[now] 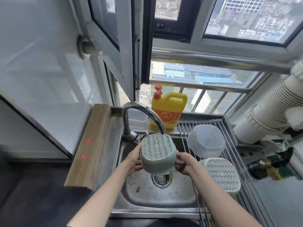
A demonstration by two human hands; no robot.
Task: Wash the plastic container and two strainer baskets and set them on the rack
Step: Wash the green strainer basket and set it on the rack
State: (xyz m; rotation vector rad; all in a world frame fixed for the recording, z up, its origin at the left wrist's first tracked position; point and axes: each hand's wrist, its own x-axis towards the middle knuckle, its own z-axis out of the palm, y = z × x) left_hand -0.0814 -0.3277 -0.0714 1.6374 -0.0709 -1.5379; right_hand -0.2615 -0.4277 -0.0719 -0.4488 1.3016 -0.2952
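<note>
The green strainer basket (156, 153) is held upside down over the sink (147, 194), its perforated base turned up just under the faucet (141, 117) spout. The left hand (133, 161) grips its left wall with curled fingers; the right hand (185, 163) clasps the right wall the same way. Whether water is running is hard to tell. On the rack (229, 161) to the right, the clear plastic container (206, 141) sits inverted, with a white strainer basket (221, 175) inverted just in front of it. A yellow detergent bottle (168, 110) stands behind the sink.
</note>
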